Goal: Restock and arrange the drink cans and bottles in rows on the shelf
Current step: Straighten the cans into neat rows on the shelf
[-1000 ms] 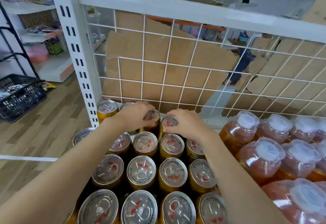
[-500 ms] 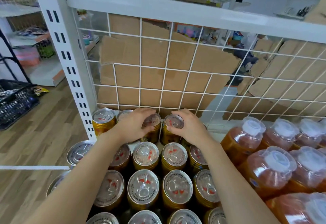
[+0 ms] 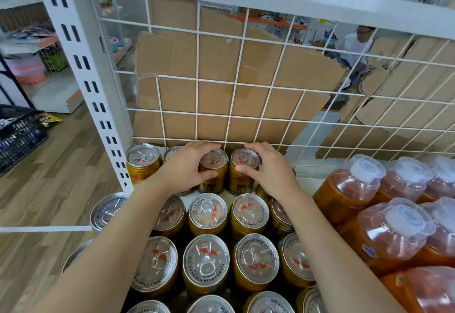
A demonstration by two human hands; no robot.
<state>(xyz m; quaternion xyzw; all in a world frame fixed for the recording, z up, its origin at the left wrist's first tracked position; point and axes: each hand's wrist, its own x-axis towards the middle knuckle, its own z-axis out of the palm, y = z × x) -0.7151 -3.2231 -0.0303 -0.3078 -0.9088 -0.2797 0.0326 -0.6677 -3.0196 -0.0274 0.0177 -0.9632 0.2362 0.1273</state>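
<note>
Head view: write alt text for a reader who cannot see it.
The left hand grips one gold Red Bull can and the right hand the next can, at the back by a cardboard-backed wire grid. Rows of cans stand nearer, orange bottles at right.

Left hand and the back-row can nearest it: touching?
Touching. The head view shows the left hand gripping the can: fingers curled over its rim, thumb against its side.
</note>
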